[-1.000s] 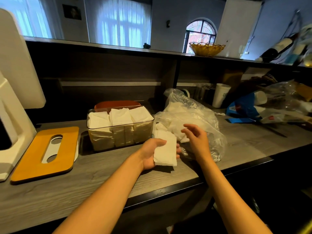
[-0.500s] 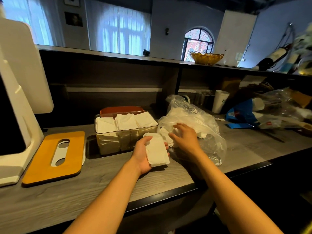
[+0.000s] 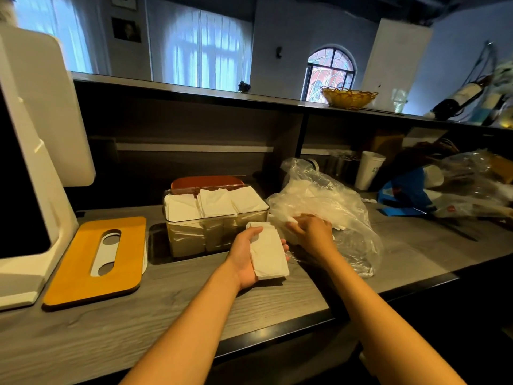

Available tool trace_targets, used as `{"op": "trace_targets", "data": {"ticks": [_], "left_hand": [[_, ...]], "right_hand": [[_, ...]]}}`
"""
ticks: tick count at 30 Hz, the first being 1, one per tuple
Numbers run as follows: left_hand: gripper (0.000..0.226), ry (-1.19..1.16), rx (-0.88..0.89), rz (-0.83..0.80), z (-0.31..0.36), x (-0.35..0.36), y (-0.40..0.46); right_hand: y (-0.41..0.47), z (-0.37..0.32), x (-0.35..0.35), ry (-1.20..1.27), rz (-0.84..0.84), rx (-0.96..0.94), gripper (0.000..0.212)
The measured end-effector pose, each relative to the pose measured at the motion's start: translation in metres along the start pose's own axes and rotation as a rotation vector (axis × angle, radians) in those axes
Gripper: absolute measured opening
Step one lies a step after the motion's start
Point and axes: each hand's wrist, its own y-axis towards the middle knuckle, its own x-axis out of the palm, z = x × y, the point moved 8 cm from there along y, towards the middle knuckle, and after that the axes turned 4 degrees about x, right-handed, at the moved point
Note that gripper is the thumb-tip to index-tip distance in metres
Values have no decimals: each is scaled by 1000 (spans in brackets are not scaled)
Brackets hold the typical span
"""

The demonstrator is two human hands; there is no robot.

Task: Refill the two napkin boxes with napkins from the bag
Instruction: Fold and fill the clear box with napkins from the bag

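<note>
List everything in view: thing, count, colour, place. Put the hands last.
napkin box: one, clear, full of white napkins, counter centre.
orange box: one, behind the napkin box.
wooden lid: one, orange-brown, slotted, counter left.
plastic bag: one, clear, holding napkins, right of the napkin box.
napkin stack: one, white, in left hand.
paper cup: one, white, back right.
wicker basket: one, yellow, upper ledge.
left hand: holds the napkin stack.
right hand: reaching into the plastic bag; grip hidden.

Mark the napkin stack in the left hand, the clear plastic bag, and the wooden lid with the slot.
white folded napkin stack (image 3: 268, 252): head view, middle of top sheet.
clear plastic bag (image 3: 327, 195): head view, upper crumpled side.
orange wooden lid (image 3: 72, 269): head view, bare wood left of slot.
</note>
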Motion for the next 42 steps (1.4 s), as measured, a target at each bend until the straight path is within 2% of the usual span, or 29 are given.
{"op": "trace_targets", "data": {"ticks": [3,6,10,16,18,24,29,32,34,37,42], "left_hand": [[41,21,4,-6,0,0,-1],[45,26,1,-14,1,0,0],[44,27,2,-30,-1,2,-2],[38,11,0,-44,-1,2,-7],[38,13,-2,-51,-1,2,-8],[39,29,-4,-40,-3,0,-5],[52,-23,-40,-14,-5,0,-3],[56,-20,-33,-16,-1,1,-3],[64,-59,-60,-50,-3,4,-7],[78,-137,-78,-171,-5,13,-11],[59,-47,-31,-204,-2,18,-13]], "right_hand": [[-7,0,-13,265,-12,58,33],[-16,-7,-36,402,86,35,28],[-14,-11,-58,358,196,-27,28],[-17,-21,-77,263,282,-82,17],[-19,-26,-79,298,265,-88,17],[-25,-40,-97,695,171,71,12],[-29,-63,-108,916,34,125,18],[-31,-66,-93,1030,-86,229,18],[-34,-61,-71,978,-140,283,18],[-41,-46,-34,768,-162,334,25],[-43,-33,-9,739,-116,379,24]]}}
